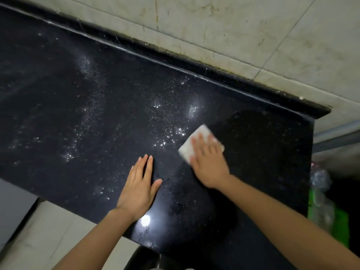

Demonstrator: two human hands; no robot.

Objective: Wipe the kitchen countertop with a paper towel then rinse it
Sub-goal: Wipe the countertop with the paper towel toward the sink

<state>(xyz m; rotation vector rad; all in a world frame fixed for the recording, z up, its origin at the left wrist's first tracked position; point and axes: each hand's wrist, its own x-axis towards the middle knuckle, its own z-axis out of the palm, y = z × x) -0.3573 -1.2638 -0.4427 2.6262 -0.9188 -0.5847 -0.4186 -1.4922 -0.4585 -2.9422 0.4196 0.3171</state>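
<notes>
A black speckled countertop (97,106) fills most of the head view, dotted with water droplets across its middle. A folded white paper towel (191,146) lies flat on it at the right of centre. My right hand (209,164) presses down on the towel with its fingers spread over it; part of the towel is hidden under the palm. My left hand (140,186) rests flat on the counter just left of it, fingers together, holding nothing. The patch of counter right of the towel looks drier and duller.
A stained pale tiled wall (233,36) runs along the counter's far edge. The counter ends at the right, where clear plastic bags and something green (339,221) sit below. Pale floor tiles (48,230) show under the near edge at lower left.
</notes>
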